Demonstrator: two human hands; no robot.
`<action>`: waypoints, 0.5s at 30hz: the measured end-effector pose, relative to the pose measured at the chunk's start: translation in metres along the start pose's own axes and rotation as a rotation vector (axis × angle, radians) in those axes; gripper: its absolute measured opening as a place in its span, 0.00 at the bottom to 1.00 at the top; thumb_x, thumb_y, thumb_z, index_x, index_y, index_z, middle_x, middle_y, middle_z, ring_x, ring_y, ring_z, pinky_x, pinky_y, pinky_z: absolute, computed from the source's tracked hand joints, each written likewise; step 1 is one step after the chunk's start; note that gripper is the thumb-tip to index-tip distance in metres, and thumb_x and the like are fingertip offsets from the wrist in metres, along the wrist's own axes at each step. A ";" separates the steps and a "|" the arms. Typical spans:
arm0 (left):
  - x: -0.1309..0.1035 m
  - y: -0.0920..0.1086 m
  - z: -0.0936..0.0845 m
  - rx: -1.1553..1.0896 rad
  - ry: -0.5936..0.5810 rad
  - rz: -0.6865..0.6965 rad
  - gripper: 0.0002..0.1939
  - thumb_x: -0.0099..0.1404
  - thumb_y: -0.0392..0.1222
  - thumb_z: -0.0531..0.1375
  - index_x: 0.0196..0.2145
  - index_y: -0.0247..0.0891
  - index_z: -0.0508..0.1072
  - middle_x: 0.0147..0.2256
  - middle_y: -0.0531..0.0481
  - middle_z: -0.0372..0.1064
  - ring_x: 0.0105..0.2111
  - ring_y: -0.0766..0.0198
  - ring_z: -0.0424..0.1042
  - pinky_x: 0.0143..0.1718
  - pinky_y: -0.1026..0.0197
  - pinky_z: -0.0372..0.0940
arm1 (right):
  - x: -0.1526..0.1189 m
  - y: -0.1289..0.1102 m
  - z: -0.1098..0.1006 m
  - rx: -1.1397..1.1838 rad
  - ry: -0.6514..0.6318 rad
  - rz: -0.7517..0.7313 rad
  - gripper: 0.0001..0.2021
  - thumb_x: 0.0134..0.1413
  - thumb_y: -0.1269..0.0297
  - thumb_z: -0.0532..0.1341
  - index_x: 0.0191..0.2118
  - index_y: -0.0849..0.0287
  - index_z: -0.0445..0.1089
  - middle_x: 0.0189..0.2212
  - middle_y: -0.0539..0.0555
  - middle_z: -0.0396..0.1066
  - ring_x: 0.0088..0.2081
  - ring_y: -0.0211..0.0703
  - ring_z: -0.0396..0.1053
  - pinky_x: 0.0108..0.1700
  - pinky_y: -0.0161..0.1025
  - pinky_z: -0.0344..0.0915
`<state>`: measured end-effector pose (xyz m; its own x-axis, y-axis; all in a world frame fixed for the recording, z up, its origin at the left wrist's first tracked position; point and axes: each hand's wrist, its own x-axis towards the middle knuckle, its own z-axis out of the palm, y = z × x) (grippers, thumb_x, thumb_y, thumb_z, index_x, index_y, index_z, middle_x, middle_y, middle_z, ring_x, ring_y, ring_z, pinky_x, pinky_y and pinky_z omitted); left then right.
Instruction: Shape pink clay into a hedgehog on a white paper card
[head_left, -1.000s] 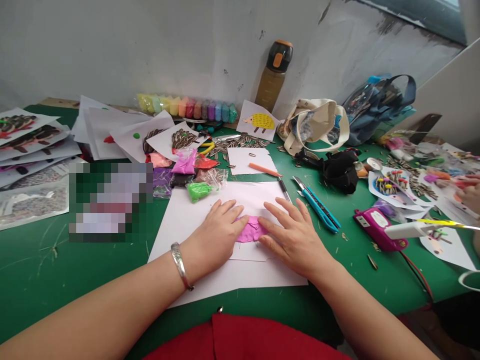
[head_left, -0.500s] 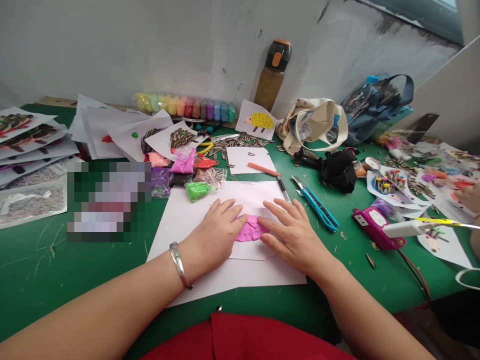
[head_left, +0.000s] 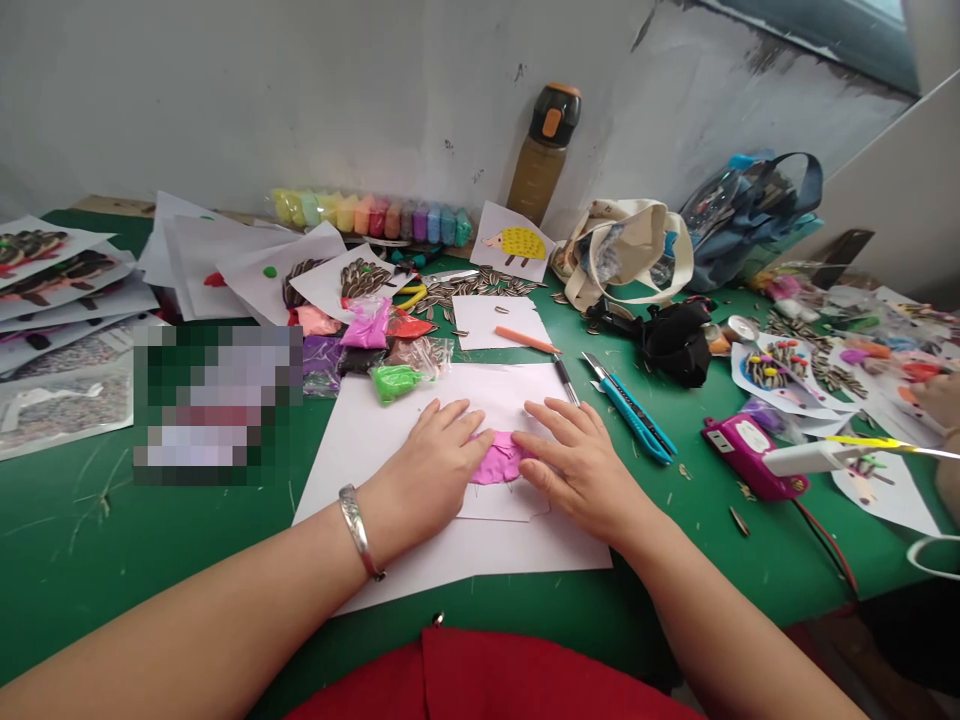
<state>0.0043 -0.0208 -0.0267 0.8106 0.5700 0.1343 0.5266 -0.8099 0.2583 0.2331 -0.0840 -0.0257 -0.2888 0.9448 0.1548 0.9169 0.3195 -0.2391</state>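
Green table [head_left: 67,560] all around. Left hand [head_left: 439,455] and right hand [head_left: 585,465] rest open, gripping nothing, touching pink clay [head_left: 499,462] between them on white paper [head_left: 496,506]. It looks like pressing time; the next move likely needs soft pushes at the edges. Past the right hand lies 1 blue cutter [head_left: 634,414].

A black-capped bottle [head_left: 537,172] stands by the wall [head_left: 300,90]; right of the bottle sit a cream bag [head_left: 639,228] and, farther, a blue bag [head_left: 724,252].
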 end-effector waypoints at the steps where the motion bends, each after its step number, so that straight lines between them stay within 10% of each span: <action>1: 0.000 0.000 0.000 0.000 -0.001 -0.001 0.24 0.63 0.21 0.51 0.53 0.32 0.73 0.55 0.36 0.69 0.59 0.44 0.61 0.60 0.35 0.58 | 0.000 0.000 0.000 0.019 0.005 0.003 0.17 0.69 0.54 0.53 0.54 0.47 0.75 0.64 0.56 0.64 0.66 0.60 0.56 0.64 0.67 0.51; 15: -0.001 -0.001 0.002 0.023 0.000 0.006 0.24 0.63 0.22 0.50 0.54 0.31 0.71 0.57 0.37 0.67 0.60 0.43 0.60 0.61 0.35 0.58 | 0.000 -0.006 -0.005 -0.032 -0.018 -0.129 0.16 0.67 0.51 0.57 0.54 0.43 0.75 0.66 0.53 0.60 0.70 0.61 0.48 0.68 0.69 0.39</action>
<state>0.0040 -0.0210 -0.0290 0.8136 0.5653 0.1362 0.5277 -0.8162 0.2353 0.2286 -0.0867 -0.0197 -0.4097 0.8972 0.1651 0.8801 0.4363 -0.1872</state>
